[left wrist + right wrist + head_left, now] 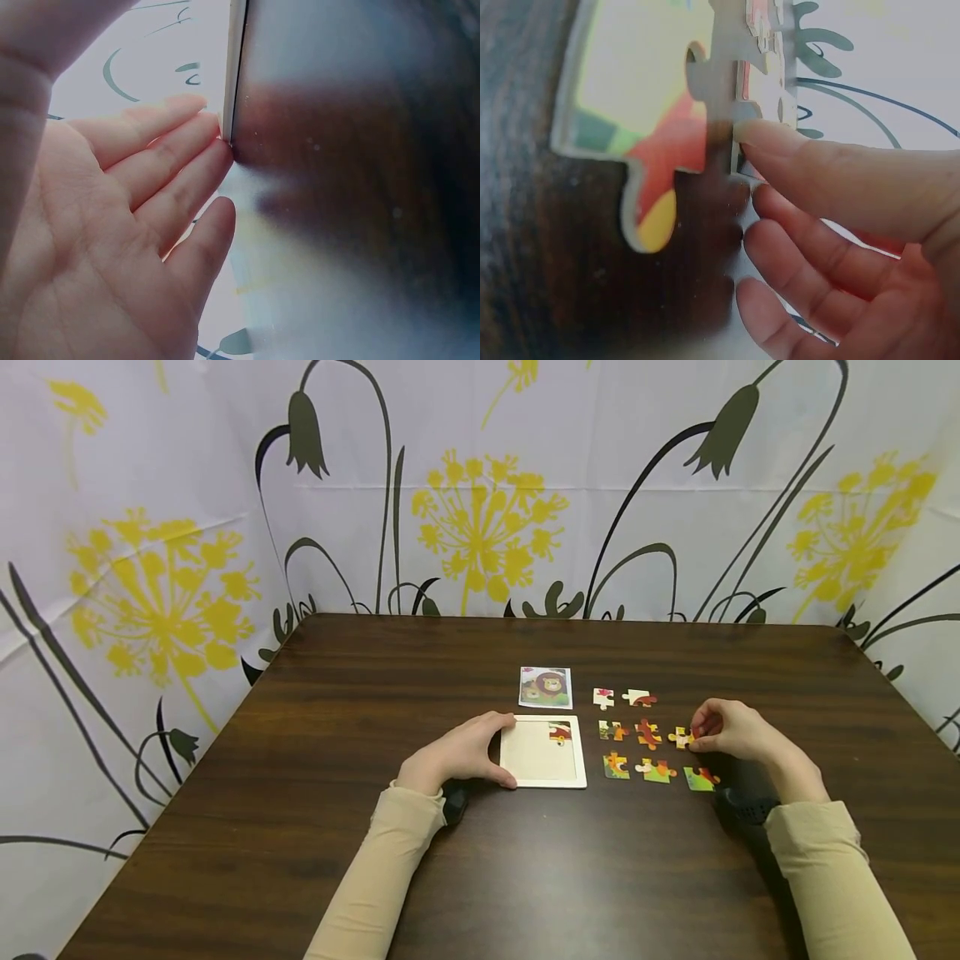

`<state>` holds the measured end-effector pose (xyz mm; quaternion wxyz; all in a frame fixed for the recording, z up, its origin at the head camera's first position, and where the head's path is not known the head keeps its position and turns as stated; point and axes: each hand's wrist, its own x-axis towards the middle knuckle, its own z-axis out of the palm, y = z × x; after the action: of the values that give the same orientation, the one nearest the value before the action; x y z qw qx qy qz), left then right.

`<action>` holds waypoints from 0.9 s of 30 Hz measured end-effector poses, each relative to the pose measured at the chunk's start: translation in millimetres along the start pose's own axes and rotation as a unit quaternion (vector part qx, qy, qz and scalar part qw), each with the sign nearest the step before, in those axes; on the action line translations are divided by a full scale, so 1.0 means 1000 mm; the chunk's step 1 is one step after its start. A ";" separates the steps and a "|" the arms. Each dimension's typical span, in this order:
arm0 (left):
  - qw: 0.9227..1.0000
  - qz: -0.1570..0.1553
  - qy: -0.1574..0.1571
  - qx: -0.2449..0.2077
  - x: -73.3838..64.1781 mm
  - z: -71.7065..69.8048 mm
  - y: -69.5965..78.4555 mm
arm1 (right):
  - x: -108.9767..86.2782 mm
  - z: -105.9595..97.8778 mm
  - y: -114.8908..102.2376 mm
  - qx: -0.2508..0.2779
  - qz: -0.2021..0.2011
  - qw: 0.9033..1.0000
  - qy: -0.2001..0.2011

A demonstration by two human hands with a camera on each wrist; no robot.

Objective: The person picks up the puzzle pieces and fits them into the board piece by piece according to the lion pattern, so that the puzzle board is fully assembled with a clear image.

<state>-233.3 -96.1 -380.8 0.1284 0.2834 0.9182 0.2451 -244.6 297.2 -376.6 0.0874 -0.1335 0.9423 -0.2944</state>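
A pale, square puzzle tray (542, 787) lies on the table, with one red and yellow puzzle piece (559, 732) in its upper right corner. My left hand (465, 752) holds the tray's left side, thumb at the near corner and fingertips at the far one; in the left wrist view, straight fingers (180, 180) meet the tray's edge (234, 90). My right hand (731, 731) pinches the right end of a yellow and white puzzle piece (680, 737), at table level. In the right wrist view, the thumb (810, 165) partly hides that piece.
Several loose puzzle pieces (648, 735) lie in rows between tray and right hand. A green and red piece (699, 779) sits just in front of that hand. Behind the tray is a lion picture card (545, 687). A flower-patterned curtain (480, 485) borders the dark wooden table (360, 693).
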 end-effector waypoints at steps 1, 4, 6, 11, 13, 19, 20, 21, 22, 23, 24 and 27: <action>1.000 0.000 0.000 0.000 0.000 0.000 0.000 | 0.000 0.001 0.000 0.004 -0.001 1.000 0.000; 1.000 0.000 0.000 -0.002 -0.001 0.001 0.001 | -0.001 0.002 0.000 0.012 -0.011 1.000 0.000; 1.000 0.000 0.001 -0.004 -0.002 0.001 0.001 | -0.001 0.003 0.000 0.015 -0.015 1.000 -0.002; 1.000 0.003 0.002 -0.007 -0.002 0.001 0.002 | 0.000 0.003 0.002 0.005 -0.020 1.000 -0.005; 1.000 0.005 0.002 -0.005 -0.002 0.000 0.001 | 0.000 0.002 0.002 0.002 -0.025 1.000 -0.003; 1.000 0.013 0.007 -0.002 0.000 0.000 0.000 | -0.001 0.000 0.000 0.002 -0.030 1.000 -0.004; 1.000 0.014 0.008 -0.002 0.000 0.000 0.000 | -0.002 0.000 0.000 0.004 -0.031 0.999 -0.004; 1.000 0.015 0.010 -0.001 0.000 0.001 0.000 | -0.002 0.000 0.000 0.005 -0.032 0.999 -0.005; 1.000 0.016 0.010 -0.001 0.000 0.001 0.000 | -0.002 0.000 -0.001 0.008 -0.034 0.999 -0.006; 1.000 0.017 0.010 -0.001 0.000 0.001 0.000 | -0.003 -0.001 -0.001 0.010 -0.036 0.999 -0.007; 1.000 0.017 0.010 -0.002 0.000 0.001 0.000 | -0.003 -0.001 -0.002 0.013 -0.040 0.999 -0.007; 1.000 0.019 0.010 -0.003 0.001 0.001 0.000 | -0.004 -0.002 -0.003 0.024 -0.045 0.999 -0.004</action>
<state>-233.7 -95.6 -381.7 0.1156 0.2974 0.9132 0.2534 -240.4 297.0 -372.7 0.0804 -0.1751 0.9275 -0.3203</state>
